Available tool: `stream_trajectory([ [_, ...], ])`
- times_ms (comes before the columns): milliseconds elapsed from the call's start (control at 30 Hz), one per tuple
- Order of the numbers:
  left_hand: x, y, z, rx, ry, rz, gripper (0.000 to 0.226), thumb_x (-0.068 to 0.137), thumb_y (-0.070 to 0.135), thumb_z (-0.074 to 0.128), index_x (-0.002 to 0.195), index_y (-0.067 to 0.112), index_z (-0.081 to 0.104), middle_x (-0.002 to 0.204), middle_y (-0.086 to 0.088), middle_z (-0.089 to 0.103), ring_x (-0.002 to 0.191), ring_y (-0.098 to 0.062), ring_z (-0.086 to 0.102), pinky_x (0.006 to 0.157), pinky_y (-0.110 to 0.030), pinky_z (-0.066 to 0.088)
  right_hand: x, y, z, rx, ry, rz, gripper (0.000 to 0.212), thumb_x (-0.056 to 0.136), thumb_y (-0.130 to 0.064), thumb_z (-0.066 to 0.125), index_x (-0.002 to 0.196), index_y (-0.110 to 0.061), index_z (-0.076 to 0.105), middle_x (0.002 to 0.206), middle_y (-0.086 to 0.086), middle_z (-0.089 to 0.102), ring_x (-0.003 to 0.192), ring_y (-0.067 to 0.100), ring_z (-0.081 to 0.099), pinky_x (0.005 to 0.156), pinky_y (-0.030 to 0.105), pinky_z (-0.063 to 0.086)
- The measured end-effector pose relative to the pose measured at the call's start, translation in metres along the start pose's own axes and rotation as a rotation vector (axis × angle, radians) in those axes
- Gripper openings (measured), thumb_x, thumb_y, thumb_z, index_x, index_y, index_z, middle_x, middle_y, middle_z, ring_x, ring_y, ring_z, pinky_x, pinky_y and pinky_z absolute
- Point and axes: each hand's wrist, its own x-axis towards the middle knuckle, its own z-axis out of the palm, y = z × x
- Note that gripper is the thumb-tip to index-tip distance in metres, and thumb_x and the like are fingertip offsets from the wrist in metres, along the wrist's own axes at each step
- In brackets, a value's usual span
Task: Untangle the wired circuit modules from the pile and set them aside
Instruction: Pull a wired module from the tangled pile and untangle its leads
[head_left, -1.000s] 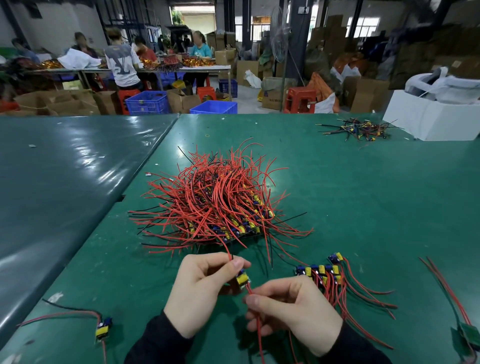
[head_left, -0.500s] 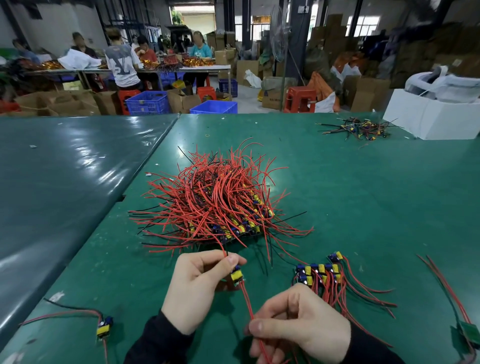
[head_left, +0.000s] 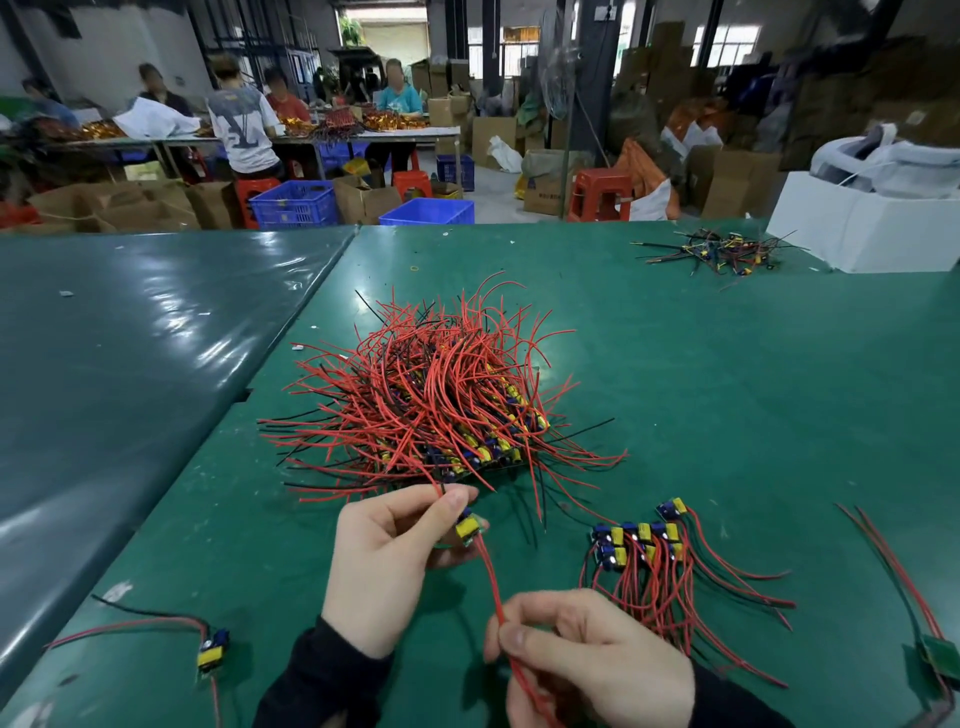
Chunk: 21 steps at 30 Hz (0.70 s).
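A tangled pile (head_left: 441, 400) of red and black wires with small yellow-and-blue circuit modules lies mid-table. My left hand (head_left: 389, 566) pinches one module (head_left: 470, 530) just in front of the pile; a wire from it still runs up into the pile. My right hand (head_left: 587, 660) grips that module's red wire (head_left: 491, 582) lower down, pulled taut between both hands. To the right, a sorted row of modules (head_left: 644, 545) lies with wires trailing toward me.
A lone module (head_left: 213, 649) lies at the near left. A green board with red wires (head_left: 940, 660) sits at the near right edge. Far right: a small wire heap (head_left: 722, 252) beside a white box (head_left: 862, 228). A darker table (head_left: 130, 338) adjoins on the left.
My right hand has slid down the red wire toward me, away from the module. My left hand has kept its pinch on the module near the pile.
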Motion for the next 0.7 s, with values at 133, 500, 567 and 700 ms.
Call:
stream_trajectory([
  [133,-0.006,0.002,0.007,-0.142,-0.111,-0.121,0.037,0.062,0.019,0.070,0.097,0.006,0.069,0.085,-0.020,0.073,0.070,-0.034,0.072,0.055,-0.029,0.058,0.002,0.000,0.003,0.141,0.037,0.001,0.017,0.089,-0.023,0.046,0.090,-0.007,0.051,0.052,0.004,0.062,0.038,0.008,0.053,0.042,0.015,0.040],
  [500,-0.001,0.007,-0.003,-0.141,0.082,0.116,0.029,0.075,-0.016,0.063,0.095,0.005,0.067,0.075,-0.014,0.072,0.063,-0.028,0.071,0.054,-0.023,0.055,-0.005,0.003,0.015,-0.168,0.176,-0.032,0.021,0.081,-0.027,0.069,0.086,-0.007,0.075,0.075,0.008,0.073,0.061,0.012,0.064,0.064,0.023,0.051],
  [567,-0.002,0.005,0.000,-0.126,0.077,0.120,0.030,0.076,-0.017,0.062,0.095,0.005,0.066,0.074,-0.012,0.072,0.063,-0.027,0.072,0.053,-0.022,0.055,-0.005,0.006,0.018,-0.350,0.267,-0.045,0.026,0.078,-0.039,0.067,0.082,-0.015,0.074,0.074,0.007,0.074,0.062,0.017,0.065,0.063,0.027,0.051],
  [700,-0.007,0.001,0.005,-0.068,0.057,0.148,0.031,0.077,-0.016,0.063,0.093,0.010,0.068,0.073,-0.013,0.072,0.064,-0.027,0.072,0.053,-0.022,0.054,-0.006,0.015,0.012,-0.740,0.550,-0.276,0.028,0.070,-0.054,0.069,0.085,-0.030,0.067,0.077,-0.009,0.070,0.059,0.004,0.063,0.061,0.026,0.053],
])
